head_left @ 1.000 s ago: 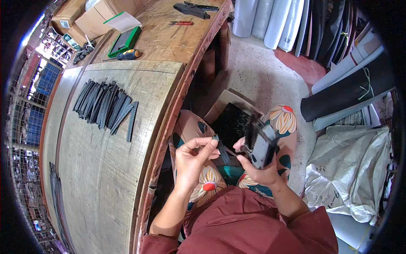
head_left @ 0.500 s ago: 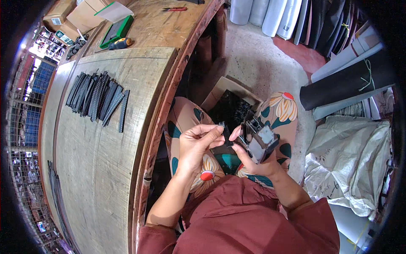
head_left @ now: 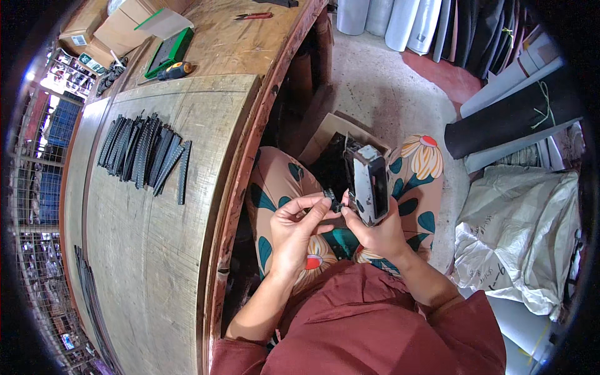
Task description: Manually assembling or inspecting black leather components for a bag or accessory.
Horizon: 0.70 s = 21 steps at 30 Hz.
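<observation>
Over my lap, my left hand (head_left: 294, 231) pinches a short black strip (head_left: 332, 200) between thumb and fingers. My right hand (head_left: 381, 234) grips a worn black and silver hand tool (head_left: 364, 181) with a hollow, frame-like body, whose exact kind I cannot make out. The right thumb and a fingertip meet the near end of the strip, beside the tool. Between my knees stands an open cardboard box (head_left: 317, 137) with dark bits inside, partly hidden by the tool. On the bench to the left lies a pile of black textured strips (head_left: 140, 150).
The wooden bench (head_left: 150, 262) runs along my left, with long thin dark strips (head_left: 94, 306) at its far edge. Farther up are a screwdriver (head_left: 175, 70), a green tray (head_left: 170, 53) and red-handled snips (head_left: 254, 15). Rolls of material (head_left: 512, 119) and a white sack (head_left: 512, 231) stand right.
My right hand has turned the tool more upright, so its hollow side now shows. The short strip remains pinched in my left hand, which has shifted slightly.
</observation>
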### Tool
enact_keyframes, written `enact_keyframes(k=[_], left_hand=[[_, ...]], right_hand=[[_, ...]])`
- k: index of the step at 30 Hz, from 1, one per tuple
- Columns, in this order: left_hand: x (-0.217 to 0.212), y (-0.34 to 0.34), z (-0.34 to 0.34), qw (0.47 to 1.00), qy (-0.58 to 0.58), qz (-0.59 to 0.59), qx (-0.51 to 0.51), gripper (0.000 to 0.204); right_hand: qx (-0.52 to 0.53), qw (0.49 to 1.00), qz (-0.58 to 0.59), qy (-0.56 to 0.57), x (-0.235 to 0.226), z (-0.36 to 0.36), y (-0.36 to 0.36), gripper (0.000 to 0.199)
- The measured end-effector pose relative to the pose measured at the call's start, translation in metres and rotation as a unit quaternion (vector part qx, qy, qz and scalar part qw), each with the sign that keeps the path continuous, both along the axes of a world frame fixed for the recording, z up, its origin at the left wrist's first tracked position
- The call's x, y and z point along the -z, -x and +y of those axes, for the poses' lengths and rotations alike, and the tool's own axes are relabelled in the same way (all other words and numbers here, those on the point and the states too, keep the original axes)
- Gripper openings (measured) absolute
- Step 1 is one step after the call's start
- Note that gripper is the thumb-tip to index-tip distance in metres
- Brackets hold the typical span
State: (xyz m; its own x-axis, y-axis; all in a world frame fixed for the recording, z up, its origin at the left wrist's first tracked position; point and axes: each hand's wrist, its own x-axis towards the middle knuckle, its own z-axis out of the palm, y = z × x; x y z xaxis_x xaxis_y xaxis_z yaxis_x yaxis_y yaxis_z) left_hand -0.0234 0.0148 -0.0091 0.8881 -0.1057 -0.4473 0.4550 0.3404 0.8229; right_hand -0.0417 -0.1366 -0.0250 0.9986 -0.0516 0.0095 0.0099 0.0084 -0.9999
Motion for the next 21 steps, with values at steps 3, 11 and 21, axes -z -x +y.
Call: enact_keyframes(k=[3,11,21], left_hand=[[0.003,0.001,0.0,0.999,-0.004,-0.027,0.019,0.018],[0.005,0.004,-0.003,0.997,-0.022,-0.07,-0.003,0.012],[0.015,0.007,0.0,0.994,-0.01,-0.105,0.0,0.01]], right_hand=[[-0.013,1.0,0.005,0.006,0.004,0.001,0.0,0.032],[-0.006,1.0,0.026,0.003,-0.005,0.005,-0.002,0.036],[-0.009,1.0,0.029,0.009,-0.003,0.004,-0.002,0.031]])
